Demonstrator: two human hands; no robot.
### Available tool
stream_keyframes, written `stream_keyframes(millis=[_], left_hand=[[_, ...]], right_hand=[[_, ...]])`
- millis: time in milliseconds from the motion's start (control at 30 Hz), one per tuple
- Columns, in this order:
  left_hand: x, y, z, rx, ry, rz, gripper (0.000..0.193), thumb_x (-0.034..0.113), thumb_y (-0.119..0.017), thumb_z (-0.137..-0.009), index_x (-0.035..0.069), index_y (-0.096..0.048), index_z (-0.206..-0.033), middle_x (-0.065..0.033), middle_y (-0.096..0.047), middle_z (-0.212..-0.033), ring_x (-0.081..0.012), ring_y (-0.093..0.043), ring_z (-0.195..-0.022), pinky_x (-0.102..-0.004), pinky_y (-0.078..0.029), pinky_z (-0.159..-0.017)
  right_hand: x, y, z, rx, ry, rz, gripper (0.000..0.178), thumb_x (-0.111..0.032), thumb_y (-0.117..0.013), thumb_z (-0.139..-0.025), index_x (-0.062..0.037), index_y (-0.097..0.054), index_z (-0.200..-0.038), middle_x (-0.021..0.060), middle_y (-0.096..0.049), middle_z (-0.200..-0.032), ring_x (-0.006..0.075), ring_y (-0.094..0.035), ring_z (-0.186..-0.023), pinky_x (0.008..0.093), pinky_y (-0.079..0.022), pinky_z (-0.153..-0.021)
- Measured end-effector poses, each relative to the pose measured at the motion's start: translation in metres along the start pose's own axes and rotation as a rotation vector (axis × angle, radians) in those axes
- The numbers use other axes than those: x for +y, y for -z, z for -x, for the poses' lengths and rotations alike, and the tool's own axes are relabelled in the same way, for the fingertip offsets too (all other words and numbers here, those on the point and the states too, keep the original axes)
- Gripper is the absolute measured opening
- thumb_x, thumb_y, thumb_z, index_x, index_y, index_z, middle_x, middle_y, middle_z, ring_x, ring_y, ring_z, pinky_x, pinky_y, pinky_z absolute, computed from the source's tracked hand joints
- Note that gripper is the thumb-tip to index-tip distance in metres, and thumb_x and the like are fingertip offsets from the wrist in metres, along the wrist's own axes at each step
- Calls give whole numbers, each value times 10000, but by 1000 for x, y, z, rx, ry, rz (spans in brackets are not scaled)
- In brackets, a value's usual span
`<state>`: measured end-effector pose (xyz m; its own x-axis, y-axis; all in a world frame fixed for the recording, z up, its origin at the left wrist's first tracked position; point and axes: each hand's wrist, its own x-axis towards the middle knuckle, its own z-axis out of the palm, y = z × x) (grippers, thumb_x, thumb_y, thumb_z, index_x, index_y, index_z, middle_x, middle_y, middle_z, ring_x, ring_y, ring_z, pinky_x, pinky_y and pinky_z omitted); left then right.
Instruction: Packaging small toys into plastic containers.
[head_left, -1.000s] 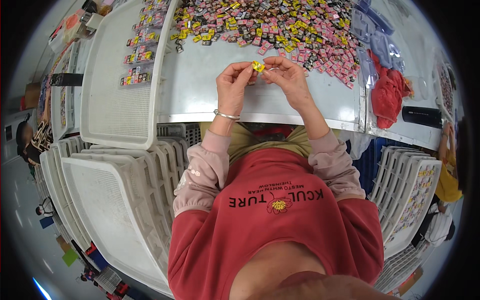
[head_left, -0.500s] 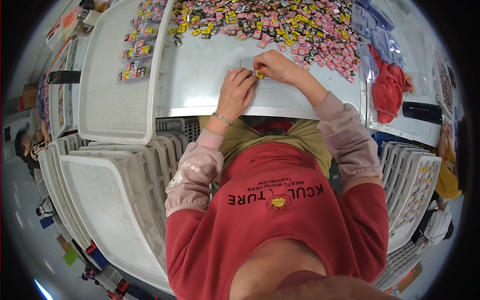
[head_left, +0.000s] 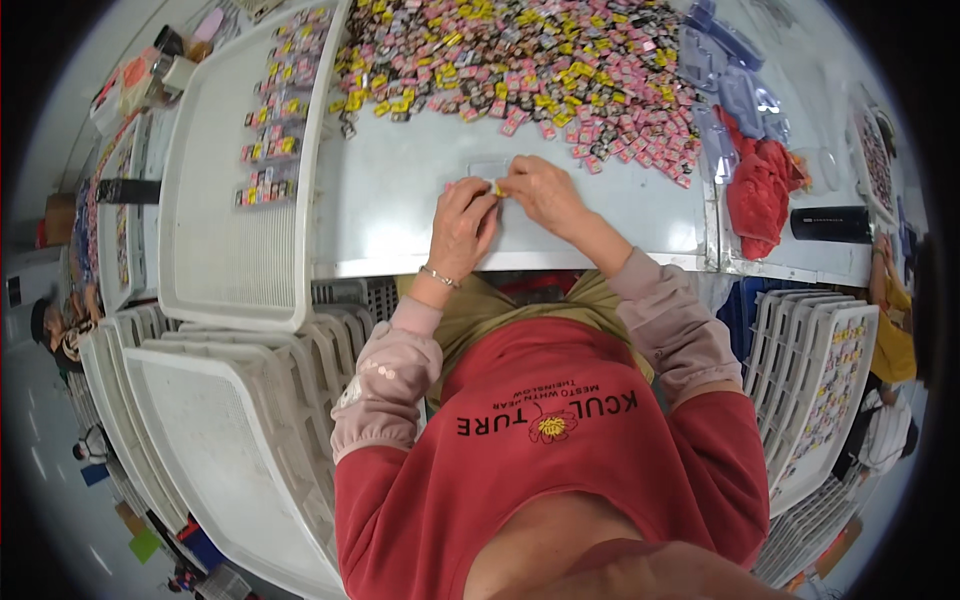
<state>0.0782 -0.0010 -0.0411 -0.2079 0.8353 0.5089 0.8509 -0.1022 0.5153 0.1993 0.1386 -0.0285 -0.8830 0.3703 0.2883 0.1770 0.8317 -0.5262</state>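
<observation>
hands together on the table (head_left: 400, 215), left hand (head_left: 462, 222) and right hand (head_left: 540, 192) apparently both pinching a small yellow piece (head_left: 497, 188)

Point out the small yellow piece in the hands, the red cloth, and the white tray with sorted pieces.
small yellow piece (head_left: 497, 188), head view, its visible edge.
red cloth (head_left: 757, 195), head view, middle fold.
white tray (head_left: 225, 270), head view, bare floor.

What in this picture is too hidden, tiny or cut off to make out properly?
- Small yellow piece, head view: mostly covered by the fingertips of the left hand and right hand; its shape is unclear.
- Clear flat item behind the hands: only an edge shows.
- Heap of small coloured pieces: each too small to identify.
- Stacked white trays: cut off by the fisheye rim.
</observation>
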Motion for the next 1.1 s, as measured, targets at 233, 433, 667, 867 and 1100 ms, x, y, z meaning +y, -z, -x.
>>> stream_keyframes(millis=[233,433,667,867,1100], left_hand=[[8,6,-26,-132,-109,-3,316,83,-693,-707,70,-573,-998,-107,-538,-1089,-312,-510,-1044,-411,-400,-849],[-1,-10,-16,-69,-92,23,243,47,-695,-707,57,-627,-940,-115,-567,-1055,-308,-532,-981,-400,-421,-840],[3,-13,-19,-65,-45,39,238,50,-702,-698,51,-619,-921,-120,-556,-1032,-309,-529,-954,-406,-412,-818],[5,-15,-22,-51,-40,46,243,40,-701,-692,57,-619,-921,-122,-553,-1031,-309,-526,-948,-407,-414,-811],[1,-12,-21,-45,-44,40,245,36,-700,-691,54,-614,-920,-124,-550,-1033,-317,-522,-953,-411,-414,-816]], right_hand=[[43,45,-26,336,-63,-45,222,-90,-671,-741,-27,-652,-953,97,-590,-920,276,-573,-904,363,-462,-803],[112,57,-47,462,71,444,174,-77,-633,-727,-61,-645,-900,120,-558,-1048,328,-515,-998,414,-436,-821],[148,66,-133,628,-24,225,179,-49,-585,-746,-72,-649,-912,109,-597,-830,306,-592,-803,395,-474,-711],[146,59,-149,431,-107,492,87,-26,-551,-726,-7,-597,-797,153,-592,-812,330,-610,-810,436,-513,-703],[145,86,-118,392,-158,531,170,-25,-553,-712,-41,-628,-864,159,-605,-858,345,-610,-833,439,-498,-724]])
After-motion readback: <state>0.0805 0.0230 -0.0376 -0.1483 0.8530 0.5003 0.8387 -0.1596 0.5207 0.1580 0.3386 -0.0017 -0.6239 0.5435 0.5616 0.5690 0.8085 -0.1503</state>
